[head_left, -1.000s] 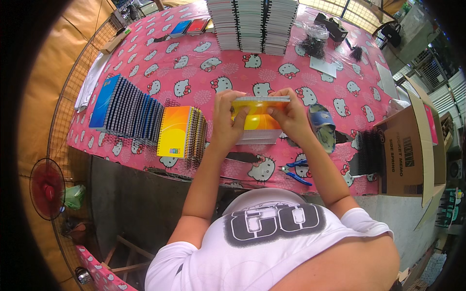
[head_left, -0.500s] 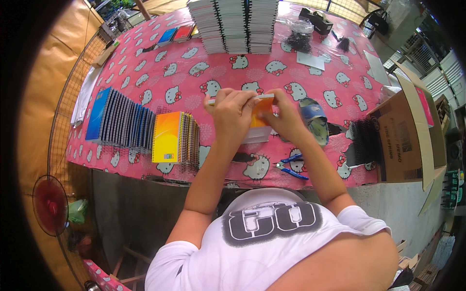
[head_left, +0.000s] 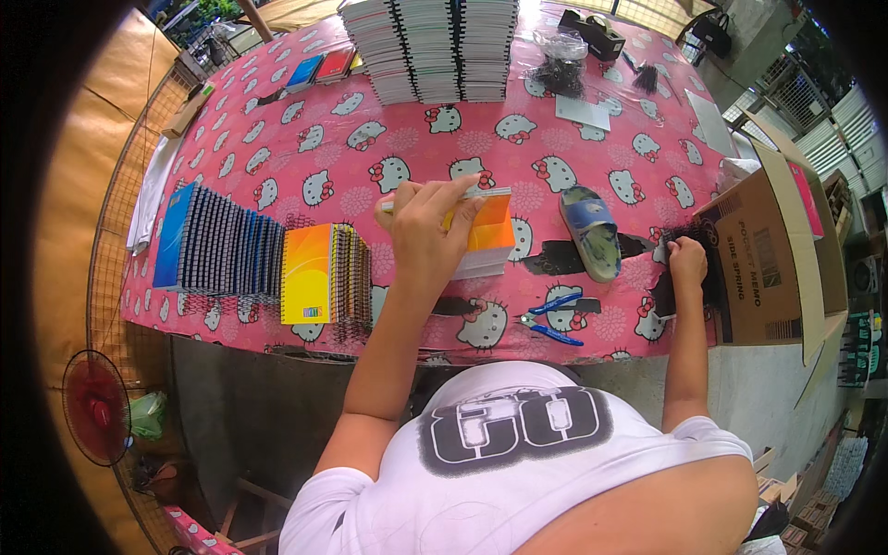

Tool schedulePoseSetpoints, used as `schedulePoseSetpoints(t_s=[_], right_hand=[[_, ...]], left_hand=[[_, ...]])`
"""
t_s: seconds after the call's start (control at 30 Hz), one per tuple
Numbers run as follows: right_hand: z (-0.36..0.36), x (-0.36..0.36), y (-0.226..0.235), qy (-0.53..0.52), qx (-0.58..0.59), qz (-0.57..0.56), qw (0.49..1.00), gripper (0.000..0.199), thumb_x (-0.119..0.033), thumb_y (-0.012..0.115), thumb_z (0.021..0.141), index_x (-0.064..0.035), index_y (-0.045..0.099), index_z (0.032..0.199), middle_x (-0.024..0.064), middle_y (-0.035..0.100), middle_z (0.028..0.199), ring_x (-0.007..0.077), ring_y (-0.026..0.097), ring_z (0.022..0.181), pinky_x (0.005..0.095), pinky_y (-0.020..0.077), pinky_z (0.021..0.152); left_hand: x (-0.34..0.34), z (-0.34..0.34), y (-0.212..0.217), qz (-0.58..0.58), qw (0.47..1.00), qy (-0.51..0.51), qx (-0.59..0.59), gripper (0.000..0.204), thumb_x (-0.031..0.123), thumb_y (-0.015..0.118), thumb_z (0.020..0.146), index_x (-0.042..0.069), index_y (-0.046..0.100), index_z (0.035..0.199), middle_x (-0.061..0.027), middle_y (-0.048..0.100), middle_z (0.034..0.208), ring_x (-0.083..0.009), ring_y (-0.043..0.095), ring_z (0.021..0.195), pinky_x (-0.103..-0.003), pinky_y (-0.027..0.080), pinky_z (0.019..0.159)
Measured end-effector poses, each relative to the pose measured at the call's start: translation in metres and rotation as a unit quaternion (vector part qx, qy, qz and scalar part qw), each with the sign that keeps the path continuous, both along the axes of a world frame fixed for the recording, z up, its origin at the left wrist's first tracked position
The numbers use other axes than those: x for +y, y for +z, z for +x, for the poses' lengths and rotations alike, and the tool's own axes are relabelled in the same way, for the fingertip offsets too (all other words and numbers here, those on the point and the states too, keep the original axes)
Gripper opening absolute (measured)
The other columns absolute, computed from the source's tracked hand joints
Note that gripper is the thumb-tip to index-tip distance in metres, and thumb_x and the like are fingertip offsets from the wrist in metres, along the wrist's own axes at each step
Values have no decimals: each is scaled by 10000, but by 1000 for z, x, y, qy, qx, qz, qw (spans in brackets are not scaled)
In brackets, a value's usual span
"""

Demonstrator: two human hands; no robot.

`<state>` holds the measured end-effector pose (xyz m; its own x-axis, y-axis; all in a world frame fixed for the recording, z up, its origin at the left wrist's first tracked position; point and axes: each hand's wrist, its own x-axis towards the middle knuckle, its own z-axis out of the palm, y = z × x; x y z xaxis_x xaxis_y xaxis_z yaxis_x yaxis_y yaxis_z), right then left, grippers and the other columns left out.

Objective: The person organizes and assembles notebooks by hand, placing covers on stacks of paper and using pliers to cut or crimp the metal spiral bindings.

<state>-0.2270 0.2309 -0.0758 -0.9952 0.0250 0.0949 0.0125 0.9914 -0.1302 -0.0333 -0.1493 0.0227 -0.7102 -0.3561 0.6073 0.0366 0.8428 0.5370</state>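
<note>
My left hand grips a thick notebook block with an orange and yellow cover and holds it upright on the pink patterned tablecloth. My right hand is far to the right, closed on a bunch of black spiral bindings beside an open cardboard box. Blue-handled pliers lie near the table's front edge between both hands. A blue sandal lies just right of the notebook.
A row of finished spiral notebooks stands at the left, blue and orange covers outermost. Tall stacks of white paper blocks stand at the back. A red fan stands on the floor at lower left.
My right hand let go of the orange notebook and moved right to the black spirals by the box. My left hand still holds the notebook.
</note>
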Motion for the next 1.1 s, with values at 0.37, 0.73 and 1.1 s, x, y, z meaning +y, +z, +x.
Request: schedulePoseSetpoints(t_s=[0.37,0.73,1.1], right_hand=[[83,-184,108,413,24,-459,786,246,-48,683,781,-76,708,1023,84,673,877,179,623,741,278,482,651],[68,-212,118,480,96,-420,764,214,4,723,697,-70,689,895,64,634,875,202,615,798,306,485,700],[62,-214,118,532,-51,-459,710,225,63,712,706,-32,676,907,50,616,860,154,595,814,274,474,709]], left_hand=[[1,1,0,-3,1000,-6,19,172,248,735,791,105,729,887,6,691,847,-171,527,798,-329,357,802],[0,1,1,-19,999,-20,38,180,224,775,745,97,728,863,-5,690,823,-164,521,783,-317,379,769],[5,1,4,-19,1000,3,24,198,240,787,732,105,729,866,7,691,830,-164,522,807,-325,365,779]])
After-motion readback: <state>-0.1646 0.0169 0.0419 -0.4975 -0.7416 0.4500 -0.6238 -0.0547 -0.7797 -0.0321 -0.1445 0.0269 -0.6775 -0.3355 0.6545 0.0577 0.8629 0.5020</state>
